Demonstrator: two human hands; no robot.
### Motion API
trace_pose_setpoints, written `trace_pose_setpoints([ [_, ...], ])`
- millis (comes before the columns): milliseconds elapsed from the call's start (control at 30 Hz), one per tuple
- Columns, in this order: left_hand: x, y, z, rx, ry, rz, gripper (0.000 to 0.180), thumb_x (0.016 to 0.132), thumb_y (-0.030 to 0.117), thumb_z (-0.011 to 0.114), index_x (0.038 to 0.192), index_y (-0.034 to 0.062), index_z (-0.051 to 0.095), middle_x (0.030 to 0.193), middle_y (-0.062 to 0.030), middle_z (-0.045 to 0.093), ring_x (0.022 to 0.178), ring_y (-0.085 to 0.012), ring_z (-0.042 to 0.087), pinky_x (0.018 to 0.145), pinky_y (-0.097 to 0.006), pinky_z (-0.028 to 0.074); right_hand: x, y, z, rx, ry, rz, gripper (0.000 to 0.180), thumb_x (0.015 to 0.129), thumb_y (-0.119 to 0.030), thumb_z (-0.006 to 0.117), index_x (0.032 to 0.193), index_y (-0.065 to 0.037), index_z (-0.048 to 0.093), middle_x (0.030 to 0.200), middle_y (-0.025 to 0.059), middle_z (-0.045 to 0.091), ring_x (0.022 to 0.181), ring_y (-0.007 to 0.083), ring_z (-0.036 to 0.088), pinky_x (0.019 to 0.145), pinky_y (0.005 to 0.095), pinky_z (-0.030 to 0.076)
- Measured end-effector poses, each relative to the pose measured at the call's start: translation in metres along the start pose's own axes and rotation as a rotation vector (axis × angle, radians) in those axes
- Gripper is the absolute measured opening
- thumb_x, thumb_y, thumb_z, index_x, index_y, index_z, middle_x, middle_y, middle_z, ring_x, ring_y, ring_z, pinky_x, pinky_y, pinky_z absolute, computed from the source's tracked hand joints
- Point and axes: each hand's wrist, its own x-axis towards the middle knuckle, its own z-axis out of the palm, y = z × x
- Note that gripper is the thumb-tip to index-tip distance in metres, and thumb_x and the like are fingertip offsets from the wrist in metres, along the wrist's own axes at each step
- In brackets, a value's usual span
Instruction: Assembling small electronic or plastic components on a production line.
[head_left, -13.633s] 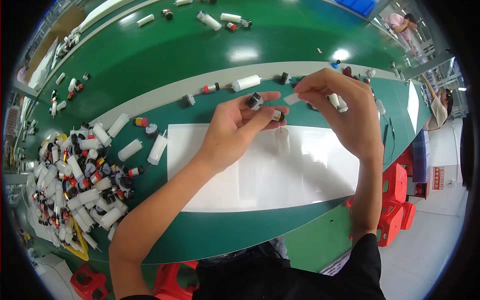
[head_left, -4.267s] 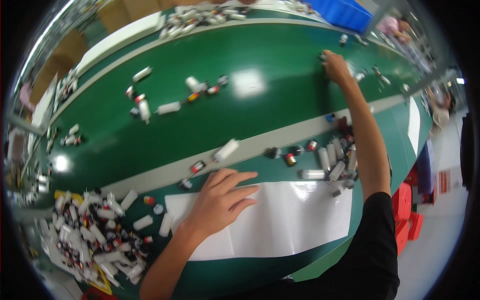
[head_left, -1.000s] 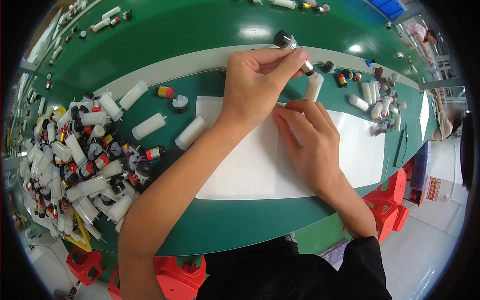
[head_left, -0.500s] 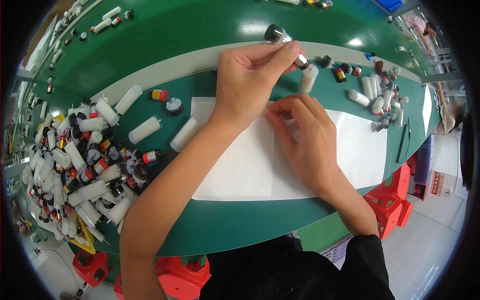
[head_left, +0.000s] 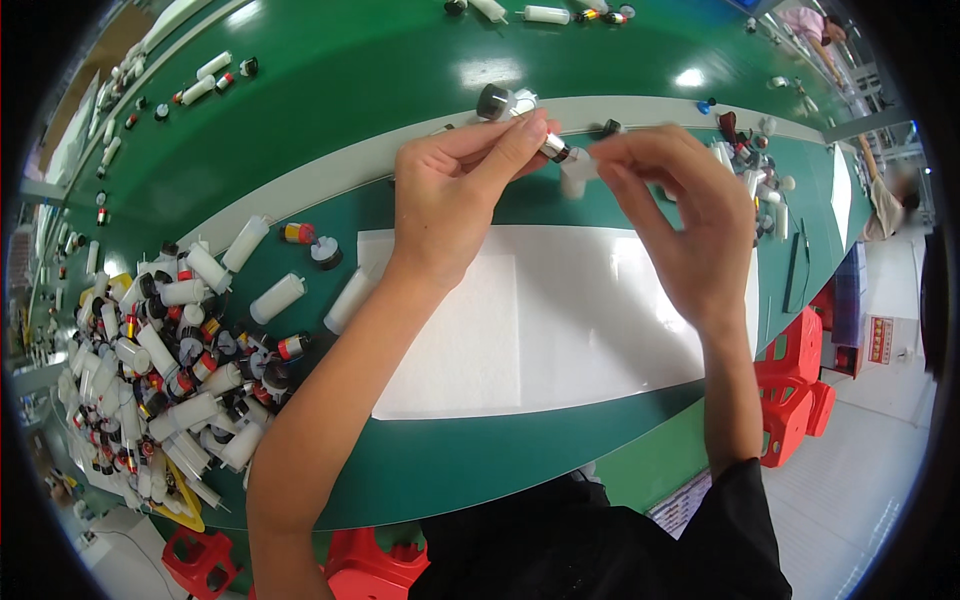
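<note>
My left hand [head_left: 450, 195] has its fingers pinched on a small cylindrical part with a dark round cap and shiny metal end [head_left: 515, 115], held up over the green table [head_left: 330, 90]. My right hand [head_left: 690, 215] pinches a little translucent white plastic piece [head_left: 575, 172] right at its tip (touching or not, can't tell). White paper sheet [head_left: 560, 330] lies underneath.
</note>
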Motion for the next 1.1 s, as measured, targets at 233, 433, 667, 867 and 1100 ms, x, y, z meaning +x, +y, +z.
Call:
trace_pose_setpoints([
  [233,-0.001,-0.002,-0.007,0.045,-0.021,-0.013,0.023,0.095,0.016,0.068,0.111,0.0005,0.073,0.103,-0.0099,0.073,0.093,-0.0125,0.067,0.086,-0.028,0.056,0.019,0.007,0.016,0.118,-0.086,0.116,0.020,0.085,-0.001,0.072,0.104,-0.001,0.069,0.085,0.0074,0.068,0.077,0.0162,0.064,0.073,0.0280,0.053],
  [433,0.000,-0.001,-0.009,0.062,-0.082,-0.031,0.030,0.094,0.012,0.068,0.119,-0.0022,0.067,0.108,-0.0108,0.071,0.099,-0.0140,0.067,0.092,-0.029,0.055,0.027,0.013,0.016,0.142,-0.100,0.180,0.027,0.088,-0.007,0.072,0.113,-0.001,0.064,0.085,0.0056,0.068,0.079,0.0136,0.064,0.075,0.0270,0.053],
  [667,0.002,-0.001,-0.011,0.014,-0.116,-0.090,0.035,0.088,0.006,0.073,0.120,-0.0047,0.066,0.111,-0.0117,0.070,0.105,-0.0161,0.066,0.098,-0.031,0.052,0.025,0.031,0.006,0.640,-0.269,0.593,0.044,0.090,-0.033,0.074,0.115,0.001,0.063,0.087,0.0037,0.065,0.074,0.0077,0.058,0.065,0.0222,0.047],
  [867,0.001,-0.002,-0.007,0.274,-0.257,0.082,0.045,0.085,0.005,0.075,0.127,-0.0031,0.061,0.124,-0.0162,0.065,0.110,-0.0215,0.065,0.100,-0.031,0.051,0.016,0.033,-0.013,0.917,-0.625,0.832,0.042,0.095,-0.047,0.064,0.097,-0.006,0.073,0.094,0.0040,0.073,0.071,0.0046,0.055,0.065,0.0207,0.045],
  [1100,0.007,0.003,-0.001,0.438,-0.244,0.074,0.052,0.078,0.013,0.083,0.126,0.0023,0.064,0.128,-0.0092,0.066,0.118,-0.0157,0.056,0.094,-0.028,0.041,0.062,0.157,-0.118,-0.400,0.024,0.477,0.039,0.092,-0.035,0.066,0.105,0.001,0.073,0.095,0.0159,0.073,0.097,0.0246,0.068,0.084,0.0368,0.052],
])
